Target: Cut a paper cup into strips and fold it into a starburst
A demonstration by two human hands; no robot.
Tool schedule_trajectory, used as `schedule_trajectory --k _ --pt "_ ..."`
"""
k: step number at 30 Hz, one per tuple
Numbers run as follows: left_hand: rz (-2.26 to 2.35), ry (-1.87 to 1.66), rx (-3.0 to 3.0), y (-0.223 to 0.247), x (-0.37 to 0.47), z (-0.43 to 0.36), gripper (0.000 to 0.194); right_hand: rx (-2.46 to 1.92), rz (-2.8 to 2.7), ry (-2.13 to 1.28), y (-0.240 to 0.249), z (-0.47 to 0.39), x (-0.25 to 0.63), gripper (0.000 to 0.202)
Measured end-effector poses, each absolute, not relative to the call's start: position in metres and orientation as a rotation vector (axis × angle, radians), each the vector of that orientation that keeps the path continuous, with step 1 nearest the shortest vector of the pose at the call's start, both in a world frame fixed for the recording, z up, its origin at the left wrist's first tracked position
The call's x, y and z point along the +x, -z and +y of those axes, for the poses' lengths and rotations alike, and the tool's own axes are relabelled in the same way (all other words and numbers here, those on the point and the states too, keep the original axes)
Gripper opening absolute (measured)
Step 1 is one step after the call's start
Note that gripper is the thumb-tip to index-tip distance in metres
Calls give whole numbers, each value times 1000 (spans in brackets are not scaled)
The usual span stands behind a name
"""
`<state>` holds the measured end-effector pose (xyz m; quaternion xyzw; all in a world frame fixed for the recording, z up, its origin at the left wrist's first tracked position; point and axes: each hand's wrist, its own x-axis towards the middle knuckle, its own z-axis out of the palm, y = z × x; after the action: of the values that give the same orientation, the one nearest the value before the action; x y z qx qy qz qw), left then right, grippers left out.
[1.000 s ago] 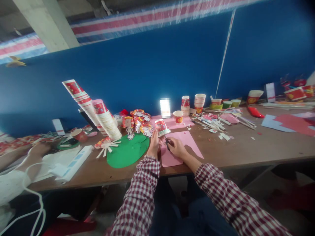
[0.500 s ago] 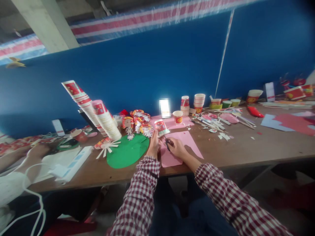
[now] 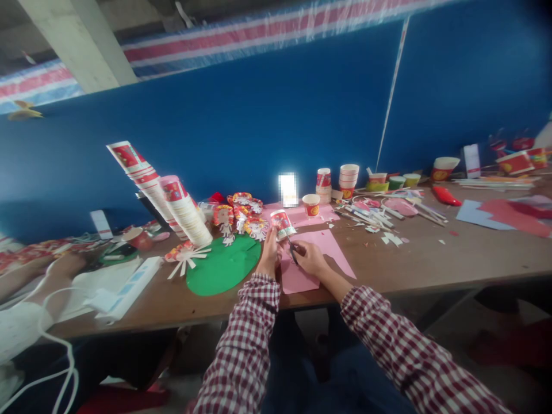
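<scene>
My left hand (image 3: 269, 252) is closed around a red and white paper cup (image 3: 282, 223), tilted above the table. Dark-handled scissors (image 3: 293, 252) are in my right hand (image 3: 309, 257), its fingers wrapped about the handles. The scissor blades point up at the cup's lower rim; whether they touch it I cannot tell. Beneath both hands lies a sheet of pink paper (image 3: 332, 253). Left of my left hand is a green paper oval (image 3: 219, 267), with several cut-out paper figures (image 3: 241, 218) behind it.
Tall leaning stacks of paper cups (image 3: 190, 215) stand at the left. Behind the pink sheet is a small cup (image 3: 311, 205). Markers and scraps (image 3: 375, 213) litter the right side. A white power strip (image 3: 129, 290) lies near another person's arm (image 3: 60, 276) at far left.
The view shifts very slightly. My hands keep almost the same place, still holding the cup and the scissors.
</scene>
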<state>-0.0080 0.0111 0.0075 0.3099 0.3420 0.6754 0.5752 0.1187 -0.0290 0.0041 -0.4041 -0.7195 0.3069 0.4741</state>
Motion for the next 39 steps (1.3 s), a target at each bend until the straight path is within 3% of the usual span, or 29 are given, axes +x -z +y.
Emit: schedule_trajectory --k 7,39 --pt "761 -1584 805 -9 -4 6 25 -948 -1712 -814 -6 -28 118 26" --pt "779 -1612 761 -3 -2 11 21 -989 -1698 -768 4 -23 120 23"
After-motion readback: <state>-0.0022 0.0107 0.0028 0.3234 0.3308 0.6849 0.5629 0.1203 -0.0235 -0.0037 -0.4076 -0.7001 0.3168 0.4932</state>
